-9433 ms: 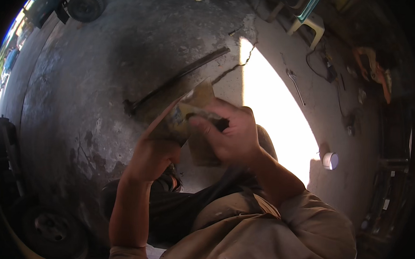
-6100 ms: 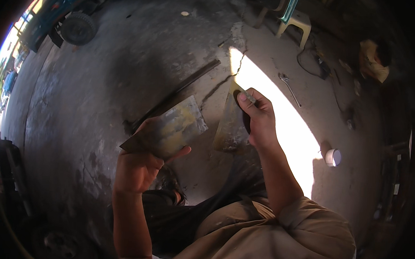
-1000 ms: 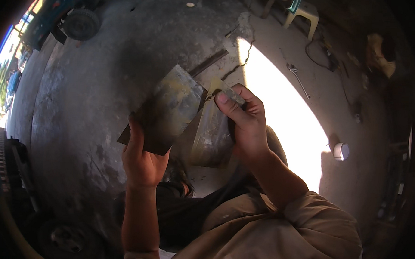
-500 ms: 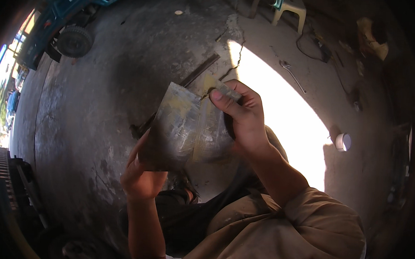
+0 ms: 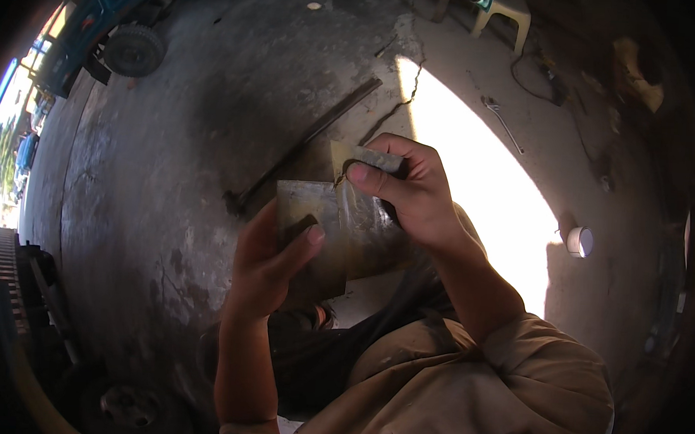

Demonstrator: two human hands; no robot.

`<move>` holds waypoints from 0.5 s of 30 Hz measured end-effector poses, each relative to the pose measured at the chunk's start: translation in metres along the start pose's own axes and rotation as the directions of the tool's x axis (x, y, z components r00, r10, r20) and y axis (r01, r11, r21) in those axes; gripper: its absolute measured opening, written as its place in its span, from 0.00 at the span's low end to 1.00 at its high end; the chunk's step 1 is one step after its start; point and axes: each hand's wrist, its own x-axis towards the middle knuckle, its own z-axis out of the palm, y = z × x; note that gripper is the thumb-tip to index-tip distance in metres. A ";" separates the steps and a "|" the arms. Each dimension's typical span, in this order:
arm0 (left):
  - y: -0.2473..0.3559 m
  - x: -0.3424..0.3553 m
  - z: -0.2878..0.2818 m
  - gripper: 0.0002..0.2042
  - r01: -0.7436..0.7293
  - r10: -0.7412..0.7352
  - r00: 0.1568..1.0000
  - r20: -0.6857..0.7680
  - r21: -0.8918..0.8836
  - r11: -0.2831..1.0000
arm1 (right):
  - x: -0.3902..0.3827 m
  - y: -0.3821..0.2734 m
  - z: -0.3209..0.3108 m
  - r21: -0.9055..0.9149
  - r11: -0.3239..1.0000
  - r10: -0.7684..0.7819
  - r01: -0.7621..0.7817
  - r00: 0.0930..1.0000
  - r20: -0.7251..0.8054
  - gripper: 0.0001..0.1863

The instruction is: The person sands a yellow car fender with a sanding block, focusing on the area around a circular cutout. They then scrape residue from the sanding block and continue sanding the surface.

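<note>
Over my lap I hold two thin, grey, yellow-stained sheets that look like metal. The left sheet [image 5: 311,197] meets or overlaps the right sheet [image 5: 361,206] along an upright line; whether they are joined there I cannot tell. My left hand [image 5: 266,260] grips the left sheet, thumb across its face and fingers behind it. My right hand [image 5: 411,185] pinches the top of the right sheet, thumb in front near the seam. A small dark crinkled bit shows beside that thumb. The backs of both sheets are hidden.
A long dark metal bar [image 5: 312,134] lies on the concrete floor beyond my hands. To the right are a wrench [image 5: 503,124], a white round roll or tin [image 5: 579,242] and a pale stool [image 5: 505,14]. A blue vehicle's wheel [image 5: 134,50] stands far left.
My left hand has shifted up, and its thumb now lies across the left sheet's face. The left sheet has turned more upright and its top edge sits lower. My right hand keeps its pinch.
</note>
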 end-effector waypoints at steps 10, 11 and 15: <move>-0.017 0.000 0.016 0.17 -0.140 0.256 0.958 -0.130 0.568 0.811 | -0.020 0.001 0.030 -0.117 0.993 -0.017 -0.014 0.967 -0.255 0.08; -0.016 -0.001 0.021 0.17 -0.122 0.240 0.962 -0.132 0.578 0.807 | -0.021 0.003 0.030 -0.113 0.994 -0.014 -0.014 0.971 -0.241 0.07; -0.017 -0.002 0.020 0.21 -0.136 0.218 0.975 -0.054 0.630 0.765 | -0.031 0.002 0.046 -0.280 0.957 -0.130 0.074 0.974 -0.185 0.06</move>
